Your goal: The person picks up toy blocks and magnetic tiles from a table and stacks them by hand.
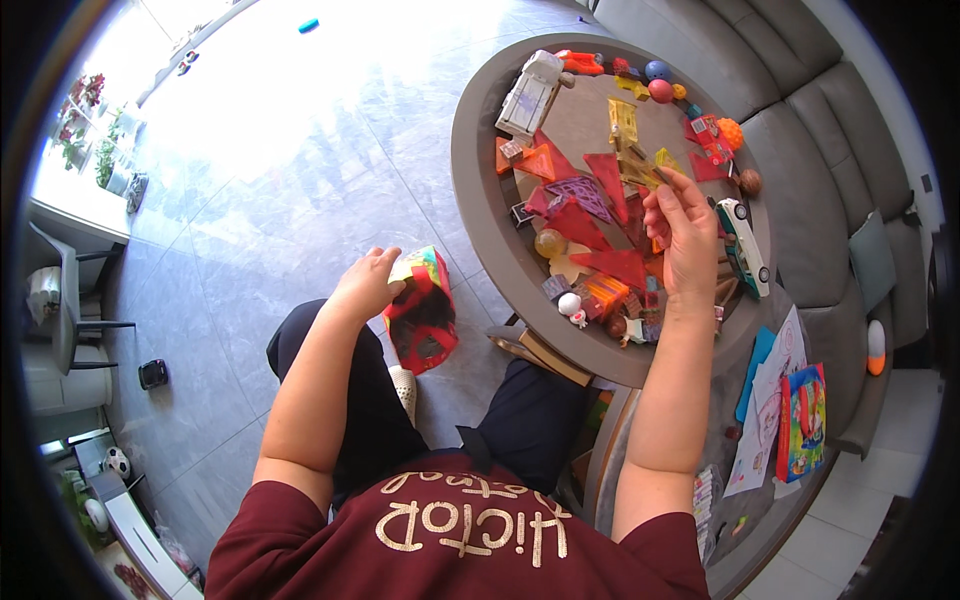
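Observation:
My left hand (367, 283) grips the rim of a red, yellow and green plastic bag (435, 285). The bag hangs over the floor between my knees, its dark mouth gaping toward me. Above the round table, my right hand (681, 225) pinches a thin, see-through yellow piece (637, 166) between thumb and forefinger; its exact outline is hard to make out. Just beyond lies a yellow wrapped packet (622, 120). Red translucent triangle tiles (606, 180) and a purple lattice triangle (581, 196) are spread below that hand.
The grey round table (480, 225) has a raised rim. Along it sit a white toy truck (529, 94), small balls (660, 91), a toy car (742, 247) and a white figurine (570, 304). Drawings (769, 405) and a colorful packet (802, 424) lie right, beside a grey sofa (795, 135).

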### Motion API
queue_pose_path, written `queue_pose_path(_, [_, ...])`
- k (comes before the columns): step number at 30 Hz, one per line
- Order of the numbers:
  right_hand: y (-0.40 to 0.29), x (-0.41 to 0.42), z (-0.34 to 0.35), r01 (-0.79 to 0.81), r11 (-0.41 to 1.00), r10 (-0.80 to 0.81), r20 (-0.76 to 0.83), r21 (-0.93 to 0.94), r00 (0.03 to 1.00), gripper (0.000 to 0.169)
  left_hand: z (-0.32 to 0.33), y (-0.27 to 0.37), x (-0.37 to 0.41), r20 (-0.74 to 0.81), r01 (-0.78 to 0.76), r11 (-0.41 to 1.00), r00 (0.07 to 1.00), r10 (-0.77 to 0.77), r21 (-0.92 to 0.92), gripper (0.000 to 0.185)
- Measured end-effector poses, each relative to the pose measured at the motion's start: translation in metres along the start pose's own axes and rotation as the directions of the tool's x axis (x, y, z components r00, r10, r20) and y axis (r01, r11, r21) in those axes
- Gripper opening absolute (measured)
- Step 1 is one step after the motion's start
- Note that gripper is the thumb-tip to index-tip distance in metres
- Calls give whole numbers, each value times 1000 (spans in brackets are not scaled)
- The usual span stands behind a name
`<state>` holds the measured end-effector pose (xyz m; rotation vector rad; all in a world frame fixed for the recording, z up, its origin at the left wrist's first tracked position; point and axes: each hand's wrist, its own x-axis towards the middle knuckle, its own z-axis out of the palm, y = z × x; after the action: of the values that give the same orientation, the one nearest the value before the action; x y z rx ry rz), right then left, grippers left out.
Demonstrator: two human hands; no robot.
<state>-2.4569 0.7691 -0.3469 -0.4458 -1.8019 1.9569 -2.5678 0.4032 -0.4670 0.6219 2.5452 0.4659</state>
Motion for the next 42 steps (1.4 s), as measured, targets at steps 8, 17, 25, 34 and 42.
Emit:
queue_pose_path(8, [-1,3,-5,23,998,-25,41,59,999,22,73,42,-7,490,-285,788,872,-24,546,41])
queue_pose_path(17, [-7,-28,-33,280,344,-463,97,-896,881,35,77,-17,71,-43,-11,919,999,30,394,17])
queue_pose_path(25, [-22,-119,2,321,462,-335,173,-827,926,30,49,-22,94,20,13,1000,1000,-12,-23,37])
queue_pose_path(34, [0,-116,12,342,381,-186,291,-859,939,43,53,-12,70,253,173,967,960,-122,-189,47])
queue_pose_path(42, [1,-108,-2,223,749,-184,127,-624,975,35,103,-6,63,91,32,982,995,-50,186,37])
